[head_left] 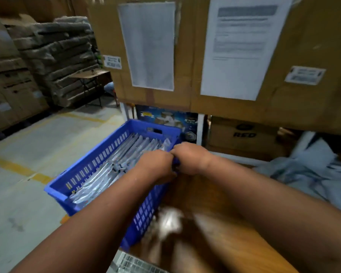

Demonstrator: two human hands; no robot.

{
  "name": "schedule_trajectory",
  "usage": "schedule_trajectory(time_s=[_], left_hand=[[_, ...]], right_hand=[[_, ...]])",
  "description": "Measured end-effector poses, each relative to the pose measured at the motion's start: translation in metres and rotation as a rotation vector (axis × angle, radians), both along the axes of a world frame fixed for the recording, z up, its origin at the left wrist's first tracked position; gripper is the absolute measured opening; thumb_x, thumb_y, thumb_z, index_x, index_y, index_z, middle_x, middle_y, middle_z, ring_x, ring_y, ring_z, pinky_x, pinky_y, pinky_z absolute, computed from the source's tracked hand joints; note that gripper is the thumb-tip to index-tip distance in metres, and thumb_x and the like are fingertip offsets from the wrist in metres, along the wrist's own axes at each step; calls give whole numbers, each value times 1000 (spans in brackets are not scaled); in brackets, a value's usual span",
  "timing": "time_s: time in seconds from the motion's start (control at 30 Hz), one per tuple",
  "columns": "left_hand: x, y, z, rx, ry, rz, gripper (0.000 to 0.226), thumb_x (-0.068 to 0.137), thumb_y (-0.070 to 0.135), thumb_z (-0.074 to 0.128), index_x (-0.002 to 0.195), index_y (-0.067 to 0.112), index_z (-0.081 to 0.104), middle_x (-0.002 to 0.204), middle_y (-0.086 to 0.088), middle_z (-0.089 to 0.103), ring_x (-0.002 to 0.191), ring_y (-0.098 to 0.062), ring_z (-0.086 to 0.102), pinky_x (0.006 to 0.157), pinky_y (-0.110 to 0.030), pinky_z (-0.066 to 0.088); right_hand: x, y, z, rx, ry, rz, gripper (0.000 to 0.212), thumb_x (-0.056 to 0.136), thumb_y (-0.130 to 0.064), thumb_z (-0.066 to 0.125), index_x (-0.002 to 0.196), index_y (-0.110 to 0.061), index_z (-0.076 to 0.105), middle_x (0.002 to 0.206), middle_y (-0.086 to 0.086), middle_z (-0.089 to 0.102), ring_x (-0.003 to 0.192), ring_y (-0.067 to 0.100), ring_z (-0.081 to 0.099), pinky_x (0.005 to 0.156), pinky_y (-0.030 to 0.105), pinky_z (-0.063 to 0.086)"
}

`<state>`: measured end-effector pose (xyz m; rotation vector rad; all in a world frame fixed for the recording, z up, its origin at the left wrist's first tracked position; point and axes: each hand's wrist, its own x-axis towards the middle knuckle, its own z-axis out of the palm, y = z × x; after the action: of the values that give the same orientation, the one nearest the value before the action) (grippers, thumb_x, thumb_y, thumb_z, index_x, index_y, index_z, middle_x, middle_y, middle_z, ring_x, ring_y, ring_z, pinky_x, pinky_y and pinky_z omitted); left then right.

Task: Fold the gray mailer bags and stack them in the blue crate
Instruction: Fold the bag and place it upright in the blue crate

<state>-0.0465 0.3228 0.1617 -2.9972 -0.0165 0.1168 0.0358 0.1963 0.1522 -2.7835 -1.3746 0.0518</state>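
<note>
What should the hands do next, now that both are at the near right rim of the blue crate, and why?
Probably let go and reach right for another bag. Both the left hand and right hand sit curled together at the blue crate rim, over the row of folded gray mailer bags already standing inside. A loose gray pile of unfolded bags waits to the right. What the fingers hold is hidden.

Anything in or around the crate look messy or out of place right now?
The folded bags stand in neat rows in the blue crate. Only the loose heap of gray bags on the right looks rumpled. Both hands meet at the crate's near rim.
</note>
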Motion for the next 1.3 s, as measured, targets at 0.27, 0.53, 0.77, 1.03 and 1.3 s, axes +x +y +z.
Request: schedule_trajectory(time_s=[0.27,0.53,0.77,1.03,1.3], left_hand=[[12,-152,-36,-152,142,-157,14,90,42,69,102,35,68,106,5,71,94,-18,68,86,-40,61],[17,-239,-91,-186,204,-252,29,86,50,72,106,30,67,109,5,69,103,-21,66,81,-36,57],[50,-261,-122,-161,276,-303,26,87,46,70,106,31,65,108,3,69,103,-23,68,85,-40,60],[151,-270,-171,-213,230,-286,54,99,42,65,148,26,49,149,-11,51,132,-34,53,102,-46,53],[218,-275,-223,-414,130,-366,74,96,47,64,156,12,38,155,-19,43,139,-41,44,107,-51,47]], right_hand=[[-25,-187,-44,63,93,-233,28,96,-46,70,117,-28,69,117,0,68,108,24,65,89,41,56],[-40,-303,-99,49,202,-409,27,95,-53,70,113,-33,70,117,-4,65,110,22,63,84,38,52],[-16,-321,-138,187,401,-605,43,95,-48,72,134,-30,66,132,2,66,120,26,64,98,38,54],[64,-302,-164,506,585,-918,52,105,-34,60,155,-25,52,161,6,50,147,28,48,120,35,38],[121,-284,-196,831,646,-1163,64,99,-43,65,157,-25,44,158,10,50,144,33,49,119,49,42]])
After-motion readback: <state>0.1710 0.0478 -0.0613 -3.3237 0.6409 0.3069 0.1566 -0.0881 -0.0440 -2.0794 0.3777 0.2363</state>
